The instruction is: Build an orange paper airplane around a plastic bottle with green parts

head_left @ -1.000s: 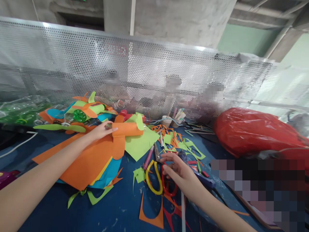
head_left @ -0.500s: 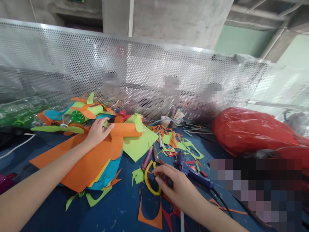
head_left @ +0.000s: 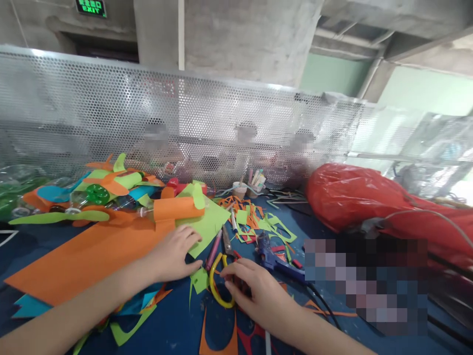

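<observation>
My left hand (head_left: 179, 254) is over the right edge of the orange paper sheets (head_left: 99, 246), fingers apart and holding nothing. Just behind it lies an orange paper-wrapped bottle model (head_left: 179, 208) on light green paper (head_left: 212, 222). My right hand (head_left: 254, 288) is curled beside the yellow handle of the scissors (head_left: 215, 291); its fingertips are near the handle, and the space under the palm is partly hidden. A purple pen (head_left: 214, 250) lies left of the scissor blades. The blue glue gun (head_left: 283, 266) rests to the right of my right hand.
Bottle models with paper propellers (head_left: 107, 185) are piled at the left. Orange and green scraps (head_left: 253, 219) lie beyond the scissors, near cups of markers (head_left: 256, 183). A red plastic bag (head_left: 347, 197) sits at the right. Behind a perforated metal screen (head_left: 221, 108) are several people.
My left hand has moved from beside the orange bottle model towards the scissors and my right hand. My right hand stays by the yellow handle. The camera view has shifted slightly.
</observation>
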Motion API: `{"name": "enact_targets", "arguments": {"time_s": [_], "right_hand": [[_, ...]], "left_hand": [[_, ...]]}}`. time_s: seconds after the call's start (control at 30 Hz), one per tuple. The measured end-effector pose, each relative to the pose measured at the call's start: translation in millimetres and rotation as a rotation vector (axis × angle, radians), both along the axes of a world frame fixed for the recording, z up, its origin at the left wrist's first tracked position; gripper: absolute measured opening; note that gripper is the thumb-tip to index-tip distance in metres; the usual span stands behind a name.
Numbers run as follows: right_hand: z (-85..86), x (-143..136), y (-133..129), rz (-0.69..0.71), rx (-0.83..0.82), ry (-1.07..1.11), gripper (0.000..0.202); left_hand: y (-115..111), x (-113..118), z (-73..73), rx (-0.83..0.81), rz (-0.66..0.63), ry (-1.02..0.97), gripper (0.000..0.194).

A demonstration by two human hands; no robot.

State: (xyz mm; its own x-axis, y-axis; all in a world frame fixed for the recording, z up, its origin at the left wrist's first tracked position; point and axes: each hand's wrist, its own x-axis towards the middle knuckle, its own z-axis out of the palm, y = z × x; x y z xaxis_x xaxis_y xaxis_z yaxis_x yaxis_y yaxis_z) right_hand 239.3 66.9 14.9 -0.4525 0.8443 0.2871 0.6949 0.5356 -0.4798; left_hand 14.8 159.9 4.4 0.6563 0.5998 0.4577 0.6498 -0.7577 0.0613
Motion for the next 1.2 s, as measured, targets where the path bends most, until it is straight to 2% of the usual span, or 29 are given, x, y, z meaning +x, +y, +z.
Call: {"name": "enact_targets", "arguments": {"time_s": [0.13,0.43,0.5,0.67,1.03,1.2], "right_hand": [[0.3,0,1,0.012,0.013,-0.002,0.018],[0.9,1,0,0.015,0.013,0.013,0.019],[0.3,2,1,0.008,0.012,0.012,0.02],[-0.9,2,2,-0.009,-0.002,-0.002,0.022],[0.8,1,3,-0.013,-0.025,0.008,0.02],[2.7,1,2,-0.01,-0.022,-0.009,0.022]], "left_hand": [[0,4,-12.0,-0.01,0.063,-0.002,0.013],[5,3,-21.0,-0.013,0.105,-0.082,0.034],[5,2,-22.5,-0.019,0.103,-0.113,0.032],[5,3,-19.4,-0.044,0.108,-0.13,0.017],[16,-7,-9.5,-0.089,0.287,-0.412,0.029],[20,-11,-9.2,-0.102,0.362,-0.527,0.033]]}}
